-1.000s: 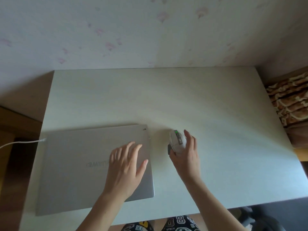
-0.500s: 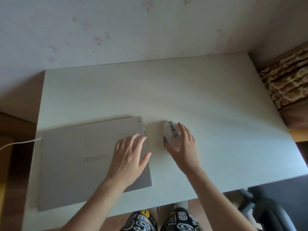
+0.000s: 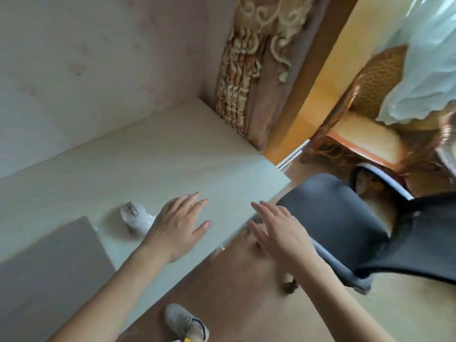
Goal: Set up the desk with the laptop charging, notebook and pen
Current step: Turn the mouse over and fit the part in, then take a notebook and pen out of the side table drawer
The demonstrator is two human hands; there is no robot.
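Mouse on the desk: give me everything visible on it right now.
The mouse is white, plastic by its look, with a dark strip of buttons or wheel on top, blurred by motion. It sits flat on the pale desk, just right of the grey laptop corner. The left hand hovers open right beside it; contact can't be confirmed.

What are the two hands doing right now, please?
Left hand: open, holding nothing, over the desk.
Right hand: open, holding nothing.

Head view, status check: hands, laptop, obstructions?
Left hand open above desk, right hand open past desk edge. Closed grey laptop untouched. Notebook, pen not visible; dark office chair close.
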